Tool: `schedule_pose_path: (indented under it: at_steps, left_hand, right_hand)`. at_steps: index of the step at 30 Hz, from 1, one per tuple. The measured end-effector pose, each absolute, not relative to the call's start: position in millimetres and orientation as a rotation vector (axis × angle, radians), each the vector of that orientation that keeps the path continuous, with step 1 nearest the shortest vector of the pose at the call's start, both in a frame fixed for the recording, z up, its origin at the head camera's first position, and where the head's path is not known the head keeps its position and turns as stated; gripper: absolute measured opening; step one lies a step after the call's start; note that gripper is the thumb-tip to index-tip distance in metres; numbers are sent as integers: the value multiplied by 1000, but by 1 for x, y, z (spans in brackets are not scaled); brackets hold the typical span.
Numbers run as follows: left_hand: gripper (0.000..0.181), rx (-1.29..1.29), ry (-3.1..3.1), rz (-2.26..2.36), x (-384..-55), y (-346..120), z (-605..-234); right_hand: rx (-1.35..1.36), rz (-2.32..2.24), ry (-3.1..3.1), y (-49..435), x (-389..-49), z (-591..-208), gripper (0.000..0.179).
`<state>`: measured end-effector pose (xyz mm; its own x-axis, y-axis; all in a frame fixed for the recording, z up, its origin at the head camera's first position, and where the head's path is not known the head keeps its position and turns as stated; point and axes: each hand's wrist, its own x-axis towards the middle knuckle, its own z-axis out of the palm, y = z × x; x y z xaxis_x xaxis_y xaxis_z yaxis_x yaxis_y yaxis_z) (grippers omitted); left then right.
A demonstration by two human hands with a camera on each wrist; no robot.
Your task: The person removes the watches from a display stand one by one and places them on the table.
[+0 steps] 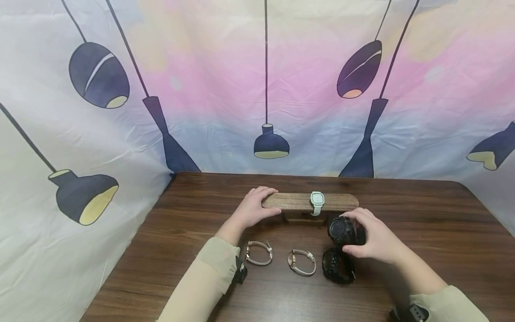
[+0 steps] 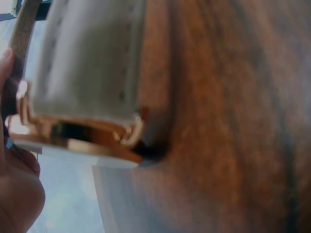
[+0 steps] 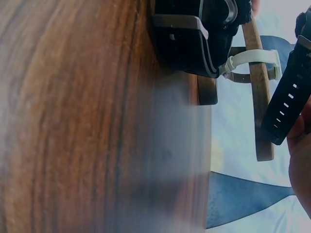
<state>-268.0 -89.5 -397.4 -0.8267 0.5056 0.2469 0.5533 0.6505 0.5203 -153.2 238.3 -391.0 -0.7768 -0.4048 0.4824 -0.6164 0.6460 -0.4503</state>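
Note:
My left hand [image 1: 251,210] holds the left end of a wooden watch stand [image 1: 291,202], thumb on the near side and fingers on the far side. A mint-white watch [image 1: 317,199] is fastened round the stand's bar, right of its middle. My right hand [image 1: 374,235] grips a black watch [image 1: 341,230] just in front of the stand's right end; its loose perforated strap [image 3: 290,92] hangs down in the right wrist view. Below it, another black watch [image 1: 339,267] rests on the table. Left of that lie two pale-strapped watches, one nearer the middle [image 1: 301,264] and one farther left [image 1: 259,253].
The dark wood table [image 1: 193,210] ends at a cloth backdrop [image 1: 225,112] printed with hanging lamps. A rose-gold-cased watch [image 2: 82,131] looms close and blurred in the left wrist view. Dark wrist devices [image 1: 240,270] sit at both sleeve cuffs.

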Motion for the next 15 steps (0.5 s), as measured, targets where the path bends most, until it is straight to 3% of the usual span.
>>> schedule_pose_path:
  at_steps: [15]
  left_hand:
    - [61,-897,-2769,-925,-268,-90,-398]
  right_hand:
    - [948,960,-2560,233,-147,-392,63]
